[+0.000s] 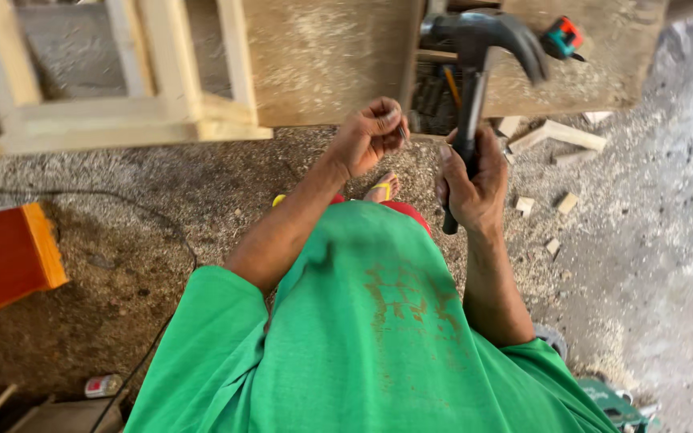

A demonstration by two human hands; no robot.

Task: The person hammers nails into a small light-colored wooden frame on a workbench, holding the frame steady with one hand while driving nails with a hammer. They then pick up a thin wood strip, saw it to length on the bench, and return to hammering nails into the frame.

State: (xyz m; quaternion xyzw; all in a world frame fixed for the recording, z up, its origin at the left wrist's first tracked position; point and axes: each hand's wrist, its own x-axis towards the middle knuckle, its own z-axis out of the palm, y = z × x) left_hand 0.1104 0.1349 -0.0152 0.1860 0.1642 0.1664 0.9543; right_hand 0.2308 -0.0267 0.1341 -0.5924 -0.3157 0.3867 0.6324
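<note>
Sawdust coats the ground where a person in a green shirt (378, 337) stands over their work, the shirt hiding most of the legs so that only one sandalled foot (383, 189) shows between the forearms. The right hand (471, 180) is clenched around the dark handle of a claw hammer (475, 72), held upright with its blurred head level with the edge of a dusty workbench (322, 56). The left hand (372, 132) pinches a thin nail (404, 135) between its fingertips, just beside the hammer's handle; the nail is small and hard to make out. A pale wooden frame (122, 112) is cut off at the upper left. Offcut blocks (559, 136) lie scattered to the right, an orange board (6, 256) sits at the left edge, and a dark cable (162, 232) curls across the ground.
</note>
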